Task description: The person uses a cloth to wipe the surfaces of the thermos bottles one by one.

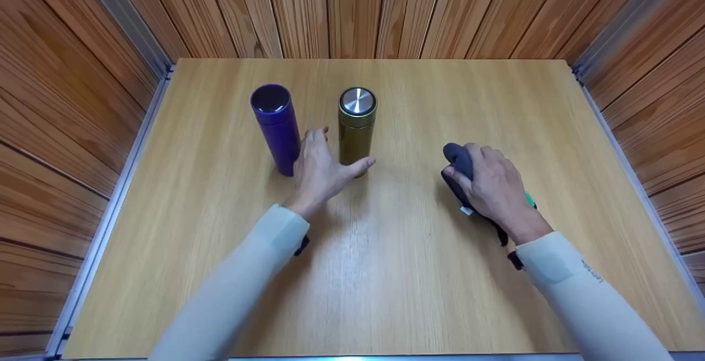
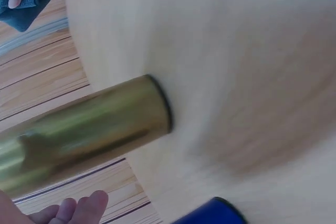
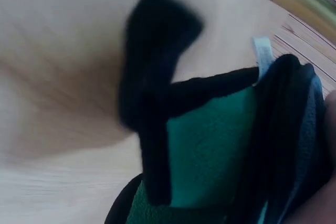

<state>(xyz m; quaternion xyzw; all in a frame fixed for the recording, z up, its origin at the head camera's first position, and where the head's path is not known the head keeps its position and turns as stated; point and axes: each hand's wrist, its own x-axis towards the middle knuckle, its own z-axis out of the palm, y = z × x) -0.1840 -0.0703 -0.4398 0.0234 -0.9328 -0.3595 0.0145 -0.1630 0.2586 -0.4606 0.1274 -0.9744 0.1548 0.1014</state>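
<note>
A gold thermos bottle (image 1: pixel 355 136) with a silver-topped lid stands upright on the table. To its left stands a purple thermos bottle (image 1: pixel 277 135) with a dark, shiny lid. My left hand (image 1: pixel 320 171) is spread at the gold bottle, its fingers between the two bottles and its thumb in front of the gold one. In the left wrist view the fingers (image 2: pixel 94 208) look apart from the gold bottle (image 2: pixel 105 124). On the right, my right hand (image 1: pixel 498 187) grips a folded dark cloth item (image 1: pixel 457 157). Its green inside (image 3: pixel 210 145), black strap (image 3: pixel 152 51) and white tag (image 3: pixel 262 56) show in the right wrist view.
The wooden table (image 1: pixel 396 295) has a metal frame (image 1: pixel 110 223) along its sides. Wood-plank walls (image 1: pixel 352 14) close in the back, left and right. Both bottles stand left of the table's middle, towards the back.
</note>
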